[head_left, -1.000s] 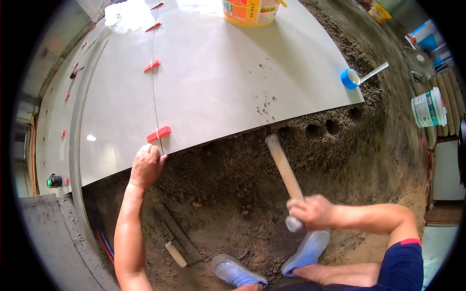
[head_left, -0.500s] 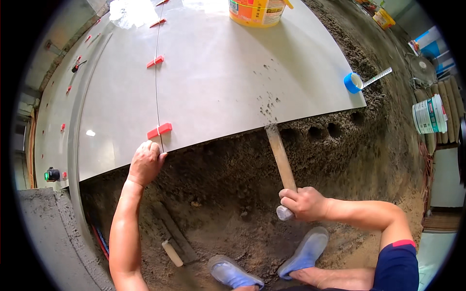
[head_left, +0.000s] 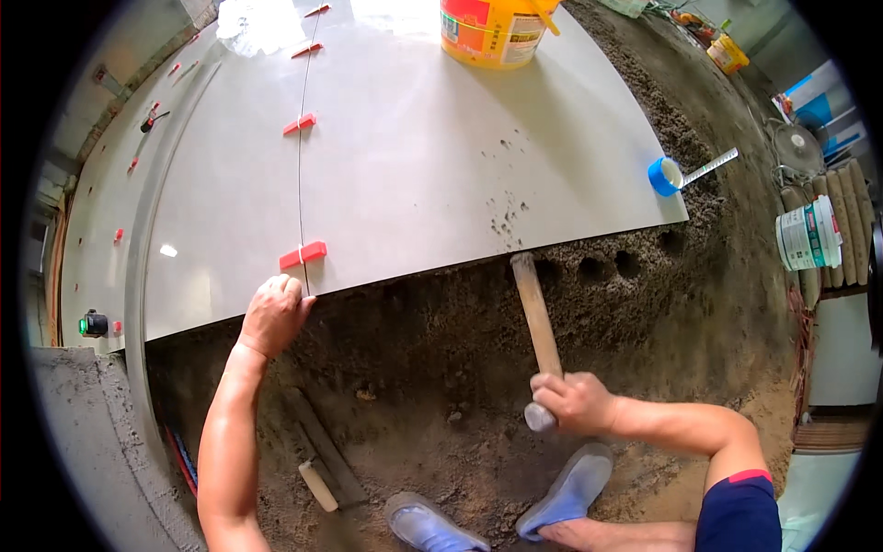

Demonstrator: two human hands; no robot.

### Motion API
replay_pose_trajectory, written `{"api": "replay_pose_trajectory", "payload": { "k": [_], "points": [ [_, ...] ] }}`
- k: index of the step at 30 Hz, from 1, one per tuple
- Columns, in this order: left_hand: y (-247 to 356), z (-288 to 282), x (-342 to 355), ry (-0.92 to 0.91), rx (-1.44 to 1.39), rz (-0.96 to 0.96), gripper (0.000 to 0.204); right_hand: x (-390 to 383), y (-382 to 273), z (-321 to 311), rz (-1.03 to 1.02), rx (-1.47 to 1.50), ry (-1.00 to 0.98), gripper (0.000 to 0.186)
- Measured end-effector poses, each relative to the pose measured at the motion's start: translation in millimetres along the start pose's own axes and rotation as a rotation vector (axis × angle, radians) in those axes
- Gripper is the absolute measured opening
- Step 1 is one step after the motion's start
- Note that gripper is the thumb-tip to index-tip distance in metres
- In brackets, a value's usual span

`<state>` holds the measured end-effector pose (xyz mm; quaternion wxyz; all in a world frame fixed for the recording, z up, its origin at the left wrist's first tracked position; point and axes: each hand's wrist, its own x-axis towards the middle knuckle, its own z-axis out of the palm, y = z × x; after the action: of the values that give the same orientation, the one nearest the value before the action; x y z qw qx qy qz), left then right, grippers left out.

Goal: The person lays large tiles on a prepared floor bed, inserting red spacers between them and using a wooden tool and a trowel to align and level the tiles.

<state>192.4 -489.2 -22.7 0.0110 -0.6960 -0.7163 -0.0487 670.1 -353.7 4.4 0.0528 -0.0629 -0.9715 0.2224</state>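
Observation:
My left hand is closed at the near edge of a large pale tile, with its thumb beside the thin joint between two tiles. What its fingers pinch, if anything, is hidden. Just beyond it a red levelling wedge sits across the joint. My right hand is wrapped round a hammer near its grey, rounded end. The wooden handle points away from me, and its mortar-smeared tip is at the tile's near edge. Several round holes dent the mortar bed to the right of that tip.
A yellow bucket stands on the tile, which bears dark crumbs. Blue tape and a ruler lie at its right corner. A trowel lies near my feet. A white bucket and a fan stand right.
The view has shifted slightly. My right hand has drawn the hammer a little toward me, so its tip no longer overlaps the tile edge. My left hand stays at the joint.

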Motion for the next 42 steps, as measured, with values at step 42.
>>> {"api": "replay_pose_trajectory", "payload": {
  "k": [42],
  "points": [
    [11.5,18.3,-30.5,0.482,-0.076,-0.406,0.043,-88.2,-55.5,-73.6,0.031,0.081,-0.485,0.041]
  ]
}}
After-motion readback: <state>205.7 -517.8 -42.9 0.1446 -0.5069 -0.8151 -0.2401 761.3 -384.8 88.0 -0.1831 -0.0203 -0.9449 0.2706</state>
